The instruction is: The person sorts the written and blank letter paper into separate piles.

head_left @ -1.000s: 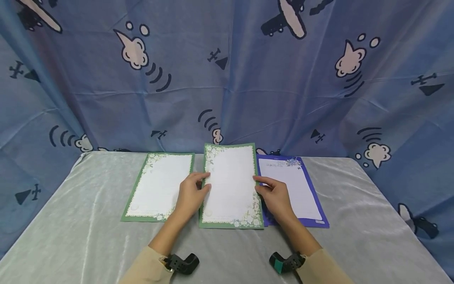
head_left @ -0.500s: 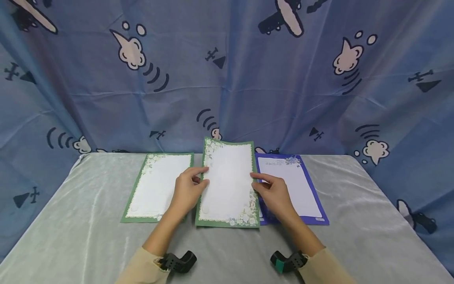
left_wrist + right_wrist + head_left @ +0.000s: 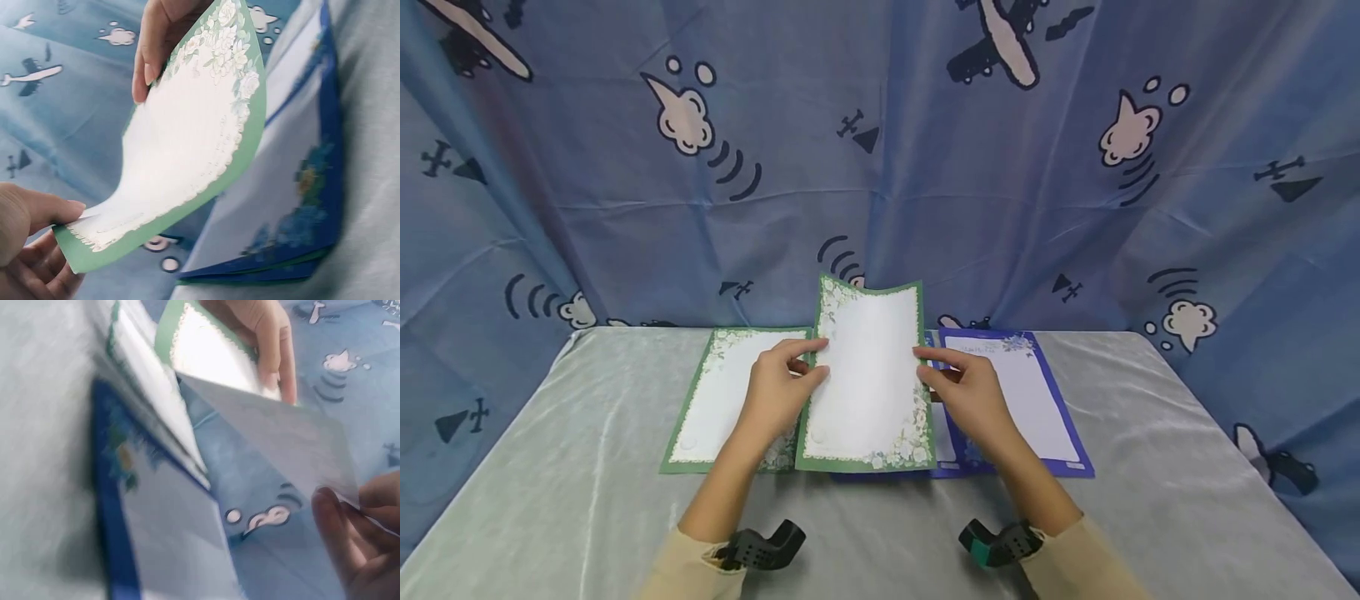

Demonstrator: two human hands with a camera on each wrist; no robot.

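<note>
Both hands pinch one sheet of green-bordered paper (image 3: 868, 375) with white flowers in its corners, held raised and slightly bowed above the table. My left hand (image 3: 778, 387) grips its left edge between thumb and fingers. At the opposite edge, my right hand (image 3: 966, 396) does the same. To the left lies another green-bordered sheet (image 3: 715, 400), partly covered by the left hand. Beneath and to the right are blue-bordered sheets (image 3: 1030, 400) with blue flowers; the left wrist view shows the blue-bordered pile (image 3: 275, 212) under the lifted sheet.
A grey velvety cloth (image 3: 580, 433) covers the table. Behind it hangs a blue curtain (image 3: 790, 167) printed with planes and clouds. Black wrist devices (image 3: 763, 546) sit on both forearms, next to beige sleeves.
The green-bordered sheet has risen and shifted left with both hands, its top edge now bowing. More of the blue-bordered paper beneath has come into view.
</note>
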